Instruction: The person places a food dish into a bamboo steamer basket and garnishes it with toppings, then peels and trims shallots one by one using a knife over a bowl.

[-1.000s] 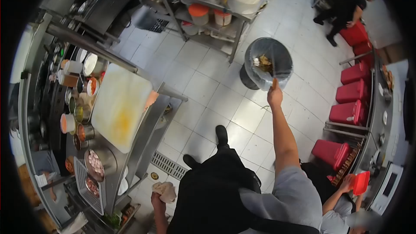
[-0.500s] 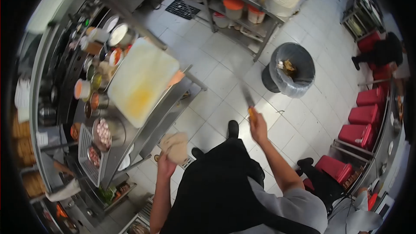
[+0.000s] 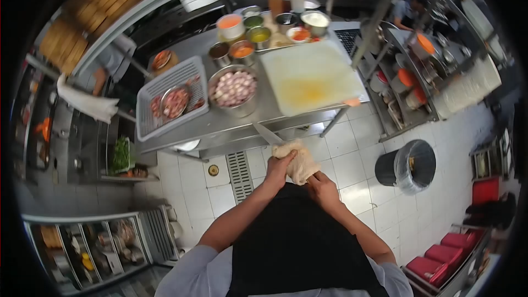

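My left hand [image 3: 279, 171] is closed on a beige cloth [image 3: 300, 164], thumb on top, in front of my black apron. A knife's blade [image 3: 267, 133] sticks out past the far side of the cloth, pointing up and left toward the table edge. The cloth is folded around the rest of the blade. On the cloth's near right side my right hand [image 3: 323, 188] is closed around the knife's handle, which the fingers and cloth mostly hide.
A steel table [image 3: 214, 127] stands ahead, carrying a stained cutting board [image 3: 308, 77], a pot of peeled shallots [image 3: 235, 88] and a grey basket [image 3: 171, 99]. A lined bin [image 3: 416, 166] is at the right, near a shelf rack [image 3: 407, 113]. Other people are partly visible.
I have turned toward the table. The knife, held out to the right earlier, has come in to meet the cloth, which now wraps the blade. Both hands are close together.
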The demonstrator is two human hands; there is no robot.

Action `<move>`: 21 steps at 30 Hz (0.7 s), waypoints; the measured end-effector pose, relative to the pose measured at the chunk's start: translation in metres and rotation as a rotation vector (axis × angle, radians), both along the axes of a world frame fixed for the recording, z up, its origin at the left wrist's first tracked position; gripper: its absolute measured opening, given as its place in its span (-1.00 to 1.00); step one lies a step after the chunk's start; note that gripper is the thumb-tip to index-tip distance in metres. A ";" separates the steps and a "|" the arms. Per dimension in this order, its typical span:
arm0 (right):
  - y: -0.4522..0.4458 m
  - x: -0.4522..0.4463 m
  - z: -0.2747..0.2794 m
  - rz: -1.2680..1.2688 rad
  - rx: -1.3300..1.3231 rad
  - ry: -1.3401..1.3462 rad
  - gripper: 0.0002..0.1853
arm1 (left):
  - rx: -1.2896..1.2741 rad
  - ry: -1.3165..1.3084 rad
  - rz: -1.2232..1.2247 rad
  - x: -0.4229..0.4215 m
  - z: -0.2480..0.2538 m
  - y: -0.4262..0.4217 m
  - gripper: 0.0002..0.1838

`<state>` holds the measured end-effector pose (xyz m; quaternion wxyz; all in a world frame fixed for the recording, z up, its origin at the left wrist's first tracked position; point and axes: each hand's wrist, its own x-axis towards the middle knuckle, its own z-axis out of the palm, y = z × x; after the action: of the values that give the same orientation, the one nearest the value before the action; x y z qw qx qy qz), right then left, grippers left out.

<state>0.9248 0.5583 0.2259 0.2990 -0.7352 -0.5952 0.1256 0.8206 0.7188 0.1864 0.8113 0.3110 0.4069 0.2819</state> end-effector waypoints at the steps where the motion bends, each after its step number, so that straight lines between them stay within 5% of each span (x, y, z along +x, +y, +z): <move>1: 0.003 -0.007 0.007 0.024 -0.011 -0.004 -0.65 | 0.013 0.036 0.063 -0.011 -0.001 0.012 -0.60; 5: -0.003 -0.025 0.040 0.118 -0.196 0.007 -0.48 | 0.067 0.006 0.388 -0.087 -0.013 0.077 -0.56; 7: -0.019 -0.025 0.054 0.135 -0.342 0.035 -0.41 | 0.293 0.307 0.562 -0.147 -0.031 0.120 -0.57; 8: -0.029 -0.026 0.057 0.129 -0.346 0.029 -0.41 | 0.445 -0.193 0.724 -0.197 -0.101 0.162 -0.58; 10: -0.048 -0.027 0.062 -0.036 -0.309 0.114 -0.44 | 0.684 -0.170 0.780 -0.251 -0.091 0.213 -0.55; 12: -0.057 -0.026 0.060 -0.105 -0.341 0.110 -0.45 | 1.148 0.946 0.648 -0.253 -0.052 0.228 -0.50; 13: -0.062 -0.027 0.058 -0.167 -0.358 0.109 -0.46 | 1.136 0.931 0.629 -0.238 -0.062 0.237 -0.50; 15: -0.064 -0.030 0.057 -0.230 -0.409 0.116 -0.45 | 1.426 1.309 0.574 -0.193 -0.082 0.249 -0.47; 21: -0.049 -0.055 0.074 -0.223 -0.417 0.219 -0.45 | 1.500 1.253 0.094 -0.118 -0.053 0.221 -0.45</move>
<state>0.8695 0.5098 0.3000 0.2156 -0.8240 -0.4360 0.2907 0.7025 0.9394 0.1330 0.0279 0.8231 0.4914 0.2833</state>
